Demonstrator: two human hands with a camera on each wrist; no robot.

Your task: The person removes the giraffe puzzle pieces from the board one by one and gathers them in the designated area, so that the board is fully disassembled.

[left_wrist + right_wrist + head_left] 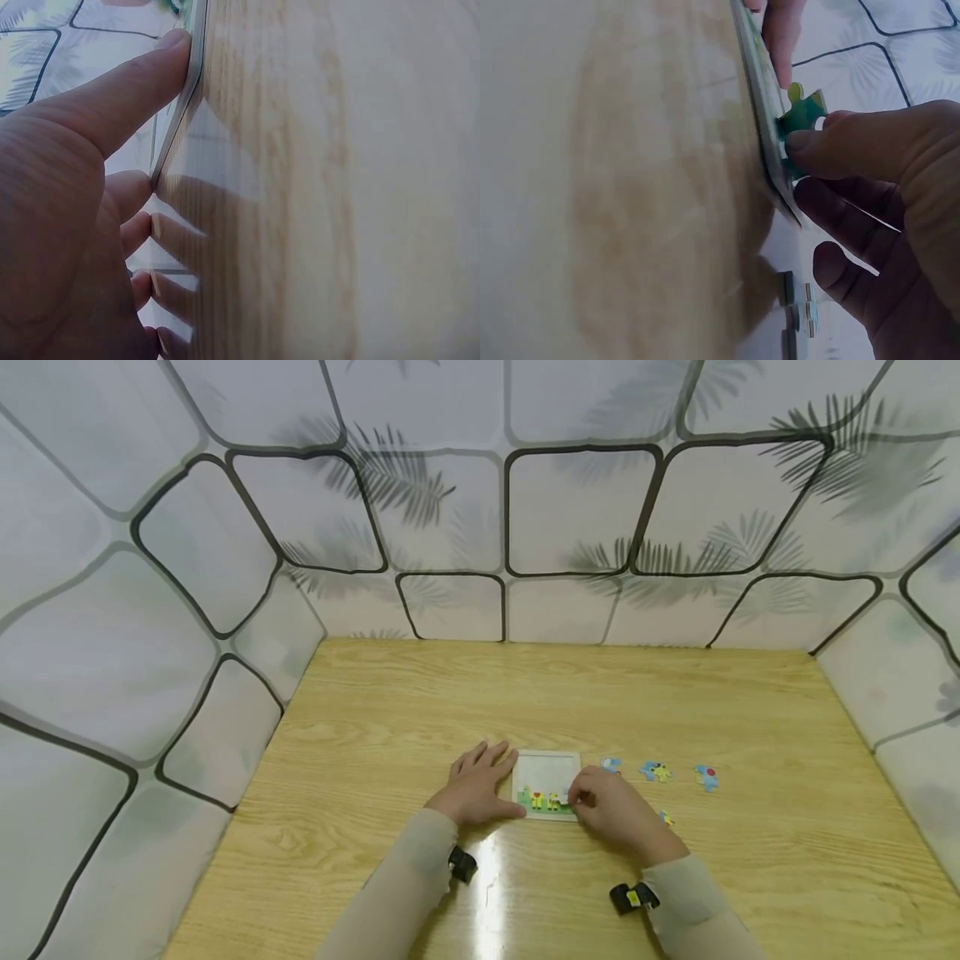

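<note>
A small white-rimmed puzzle tray (546,754) lies on the wooden table, with green and yellow pieces along its near side and a bare upper part. My left hand (475,787) rests at its left edge, fingers spread; the thumb (142,82) touches the rim in the left wrist view. At the tray's near right corner my right hand (617,806) pinches a jigsaw piece. That puzzle piece (802,115) looks green with a yellow knob in the right wrist view, tilted up from the tray. Its far side is hidden by the fingers.
Loose jigsaw pieces lie right of the tray: a blue one (611,765), a blue and yellow one (656,771), a blue one with a red spot (707,777), and another (667,818) partly behind the right hand. Patterned fabric walls (577,510) enclose the table (375,710).
</note>
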